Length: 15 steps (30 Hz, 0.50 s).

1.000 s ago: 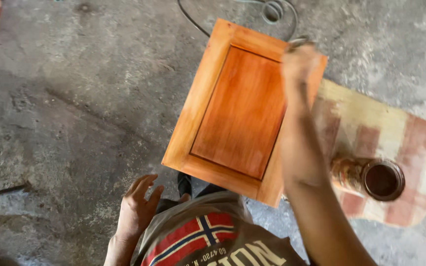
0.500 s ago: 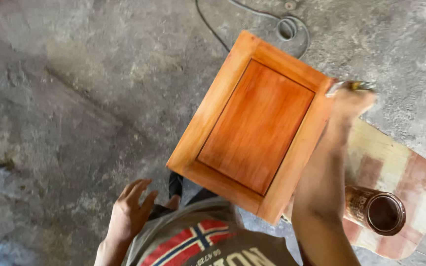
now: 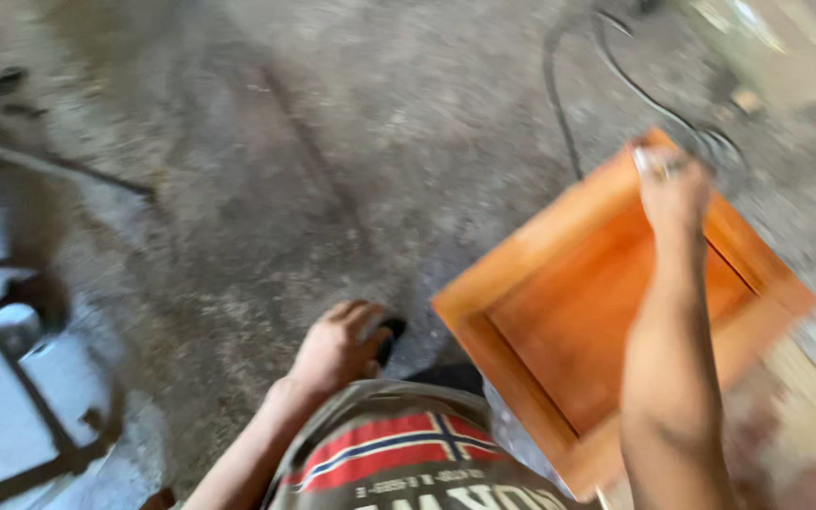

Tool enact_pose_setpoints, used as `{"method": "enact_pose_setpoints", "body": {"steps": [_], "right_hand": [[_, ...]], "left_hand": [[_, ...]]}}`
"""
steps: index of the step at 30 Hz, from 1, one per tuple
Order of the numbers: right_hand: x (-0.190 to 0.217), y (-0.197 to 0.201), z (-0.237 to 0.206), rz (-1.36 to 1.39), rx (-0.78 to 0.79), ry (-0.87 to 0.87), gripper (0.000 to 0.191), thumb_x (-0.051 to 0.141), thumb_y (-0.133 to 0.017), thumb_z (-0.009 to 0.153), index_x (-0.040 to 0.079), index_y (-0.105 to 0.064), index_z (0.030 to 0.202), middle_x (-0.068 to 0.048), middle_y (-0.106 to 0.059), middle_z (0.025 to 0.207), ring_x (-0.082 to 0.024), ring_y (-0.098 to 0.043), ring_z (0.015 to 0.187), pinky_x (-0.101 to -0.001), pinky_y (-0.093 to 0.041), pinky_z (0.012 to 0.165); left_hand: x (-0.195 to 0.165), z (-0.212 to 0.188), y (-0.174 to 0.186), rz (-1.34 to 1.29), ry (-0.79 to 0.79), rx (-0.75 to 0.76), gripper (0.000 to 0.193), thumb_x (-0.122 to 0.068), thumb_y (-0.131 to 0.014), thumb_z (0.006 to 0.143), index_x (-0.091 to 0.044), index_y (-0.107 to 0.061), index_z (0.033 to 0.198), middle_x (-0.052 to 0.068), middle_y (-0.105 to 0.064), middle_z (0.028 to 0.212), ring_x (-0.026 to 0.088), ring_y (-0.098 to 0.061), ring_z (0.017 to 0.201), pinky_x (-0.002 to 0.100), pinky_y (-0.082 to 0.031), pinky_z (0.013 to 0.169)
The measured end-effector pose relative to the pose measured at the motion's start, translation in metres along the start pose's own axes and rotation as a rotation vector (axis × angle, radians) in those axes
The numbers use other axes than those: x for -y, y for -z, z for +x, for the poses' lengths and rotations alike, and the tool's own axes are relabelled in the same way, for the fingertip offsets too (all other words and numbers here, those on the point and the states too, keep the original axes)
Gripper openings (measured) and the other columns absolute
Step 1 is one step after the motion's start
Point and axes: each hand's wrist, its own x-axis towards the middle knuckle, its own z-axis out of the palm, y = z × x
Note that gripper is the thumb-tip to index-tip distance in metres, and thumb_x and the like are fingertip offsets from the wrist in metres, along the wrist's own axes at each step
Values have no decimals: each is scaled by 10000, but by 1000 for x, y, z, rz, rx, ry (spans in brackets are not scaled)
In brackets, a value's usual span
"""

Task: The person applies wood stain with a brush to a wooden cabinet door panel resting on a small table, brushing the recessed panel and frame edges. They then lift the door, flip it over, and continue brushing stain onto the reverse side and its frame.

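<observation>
An orange-stained wooden panel door (image 3: 559, 331) lies flat on the floor at the right, its recessed middle facing up. My right hand (image 3: 672, 194) reaches over it to its far corner and is closed on a small brush with a metal band (image 3: 655, 161). My left hand (image 3: 337, 348) hangs low by my body, holding nothing, its fingers loosely curled against a dark shape near my knee. The whole view is blurred.
A black cable (image 3: 569, 94) snakes over the grey concrete floor (image 3: 332, 170) beyond the panel. A striped cloth (image 3: 805, 444) lies under the panel's right side. A metal frame (image 3: 21, 444) stands at the lower left.
The view has swung left, so the panel now sits at the right and the stained tin is out of sight. My right hand has moved along the panel's far edge.
</observation>
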Motion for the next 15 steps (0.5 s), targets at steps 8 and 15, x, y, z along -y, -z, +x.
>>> {"method": "enact_pose_setpoints", "body": {"steps": [8,15], "right_hand": [[154,-9,-180,432,153,300,115,50,-705,904,67,-702,1017,-130,-735,1031,-301,-719,976,-381,-572,862],[95,4,-133,191,64,-74,56,90,-772,1072,40,-748,1063,-127,-759,1019,-251,-728,894,-359,-561,849]], "left_hand": [[20,10,-19,-231,261,-162,43,-111,-701,870,-71,-689,864,113,-674,842,336,-669,851,444,-564,745],[15,40,-33,-292,101,-72,172,-184,-698,871,-52,-603,816,148,-610,835,373,-636,836,492,-533,758]]}}
